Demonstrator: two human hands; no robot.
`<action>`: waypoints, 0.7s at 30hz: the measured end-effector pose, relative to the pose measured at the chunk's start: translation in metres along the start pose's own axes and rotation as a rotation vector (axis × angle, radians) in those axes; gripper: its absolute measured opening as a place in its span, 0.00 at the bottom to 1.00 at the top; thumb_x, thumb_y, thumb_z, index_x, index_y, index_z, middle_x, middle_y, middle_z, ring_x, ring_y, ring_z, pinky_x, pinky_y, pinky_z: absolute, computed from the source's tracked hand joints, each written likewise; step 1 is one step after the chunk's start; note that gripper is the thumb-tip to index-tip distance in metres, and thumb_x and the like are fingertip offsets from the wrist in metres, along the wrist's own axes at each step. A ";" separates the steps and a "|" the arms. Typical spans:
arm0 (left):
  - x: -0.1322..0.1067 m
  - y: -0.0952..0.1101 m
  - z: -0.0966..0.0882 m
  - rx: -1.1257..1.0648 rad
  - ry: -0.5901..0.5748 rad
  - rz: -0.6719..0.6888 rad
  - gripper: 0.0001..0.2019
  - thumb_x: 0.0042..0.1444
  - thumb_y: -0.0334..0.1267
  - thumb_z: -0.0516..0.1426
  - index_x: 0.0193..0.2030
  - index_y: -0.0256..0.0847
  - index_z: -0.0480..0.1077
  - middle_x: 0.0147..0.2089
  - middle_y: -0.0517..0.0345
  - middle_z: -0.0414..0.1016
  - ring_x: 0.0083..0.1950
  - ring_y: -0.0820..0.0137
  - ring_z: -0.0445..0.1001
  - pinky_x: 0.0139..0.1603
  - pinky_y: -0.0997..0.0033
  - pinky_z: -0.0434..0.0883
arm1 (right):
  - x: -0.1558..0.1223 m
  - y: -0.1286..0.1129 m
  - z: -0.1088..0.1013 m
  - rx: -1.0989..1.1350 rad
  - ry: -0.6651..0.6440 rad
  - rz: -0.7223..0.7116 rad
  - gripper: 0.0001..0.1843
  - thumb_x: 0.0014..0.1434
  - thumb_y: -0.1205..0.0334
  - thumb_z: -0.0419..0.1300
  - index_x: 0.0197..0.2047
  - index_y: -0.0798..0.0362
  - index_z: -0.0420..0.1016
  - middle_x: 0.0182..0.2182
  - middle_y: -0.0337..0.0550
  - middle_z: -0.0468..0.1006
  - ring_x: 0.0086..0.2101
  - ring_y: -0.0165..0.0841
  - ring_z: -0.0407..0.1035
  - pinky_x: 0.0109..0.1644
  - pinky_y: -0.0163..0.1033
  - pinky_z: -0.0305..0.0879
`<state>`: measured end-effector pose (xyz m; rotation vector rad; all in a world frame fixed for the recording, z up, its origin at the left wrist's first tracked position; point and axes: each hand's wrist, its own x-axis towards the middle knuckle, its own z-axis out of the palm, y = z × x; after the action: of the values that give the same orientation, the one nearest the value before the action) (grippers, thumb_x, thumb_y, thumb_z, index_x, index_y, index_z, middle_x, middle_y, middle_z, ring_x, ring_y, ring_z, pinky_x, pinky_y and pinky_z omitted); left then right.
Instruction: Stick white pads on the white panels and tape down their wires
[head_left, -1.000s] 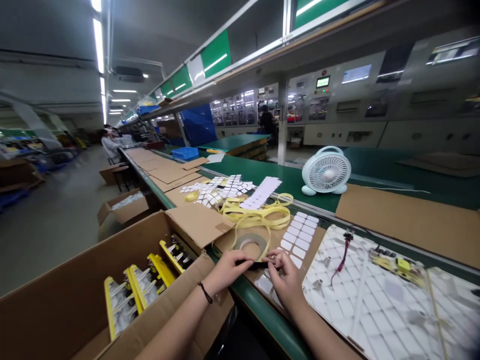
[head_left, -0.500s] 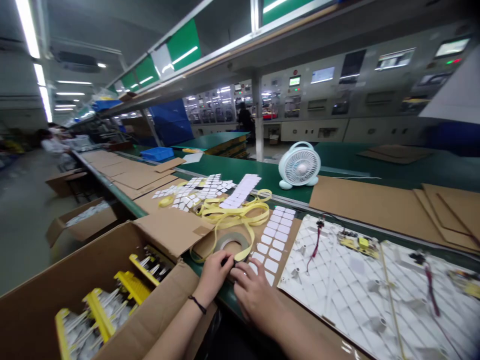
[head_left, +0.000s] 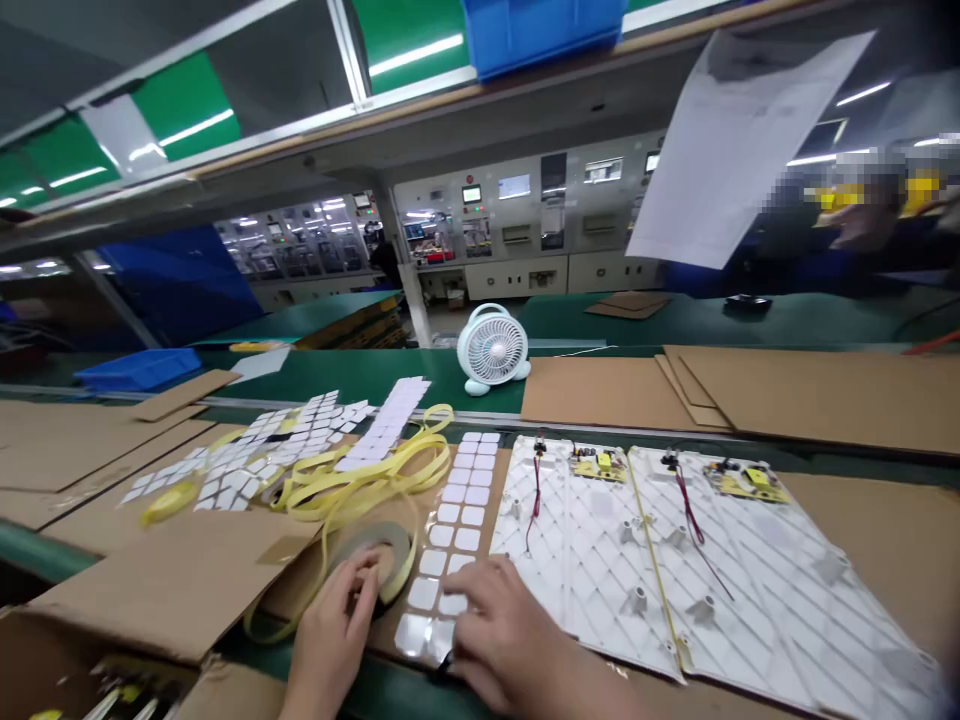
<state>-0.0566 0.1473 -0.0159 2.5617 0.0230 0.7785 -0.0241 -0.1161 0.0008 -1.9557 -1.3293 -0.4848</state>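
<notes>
Yellow tape roll [head_left: 375,556] under left hand [head_left: 331,635], right hand [head_left: 504,640] moved onto white stickers [head_left: 453,514]

Right hand [head_left: 499,640] covers the near rows of the white rectangular pad sheet [head_left: 459,515]. Brown cardboard box [head_left: 172,585] is cut off by the bottom edge; its contents are indistinct.

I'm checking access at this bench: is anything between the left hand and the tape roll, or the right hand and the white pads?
Nothing visible. The left hand touches the tape roll with its fingertips, and the right hand lies directly on the near white pads.
</notes>
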 end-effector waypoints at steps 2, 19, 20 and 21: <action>0.012 0.020 0.000 -0.004 0.031 0.132 0.11 0.62 0.41 0.50 0.48 0.44 0.68 0.46 0.54 0.75 0.43 0.65 0.74 0.42 0.69 0.70 | -0.004 0.020 -0.023 0.061 0.096 0.153 0.06 0.51 0.69 0.60 0.34 0.53 0.69 0.51 0.45 0.67 0.49 0.39 0.61 0.50 0.46 0.60; 0.161 0.166 0.145 0.287 -0.376 1.045 0.05 0.59 0.32 0.55 0.37 0.44 0.73 0.53 0.55 0.70 0.49 0.62 0.64 0.44 0.61 0.57 | -0.058 0.136 -0.110 1.590 1.021 0.749 0.13 0.48 0.52 0.66 0.34 0.50 0.74 0.41 0.44 0.74 0.36 0.34 0.68 0.37 0.41 0.66; 0.160 0.168 0.147 0.252 -0.368 0.991 0.05 0.60 0.33 0.55 0.36 0.43 0.72 0.50 0.56 0.72 0.48 0.63 0.64 0.44 0.61 0.56 | -0.057 0.138 -0.108 1.602 1.049 0.795 0.12 0.49 0.54 0.66 0.34 0.50 0.74 0.39 0.43 0.75 0.34 0.33 0.69 0.35 0.40 0.66; 0.159 0.171 0.149 0.209 -0.362 0.932 0.05 0.61 0.34 0.55 0.37 0.44 0.73 0.47 0.57 0.74 0.47 0.63 0.64 0.43 0.61 0.55 | -0.056 0.138 -0.108 1.605 1.069 0.833 0.11 0.49 0.55 0.66 0.35 0.51 0.74 0.39 0.43 0.75 0.33 0.33 0.69 0.33 0.39 0.65</action>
<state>0.1363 -0.0453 0.0320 2.8208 -1.3326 0.5955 0.0883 -0.2610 -0.0105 -0.4738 0.0752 0.0724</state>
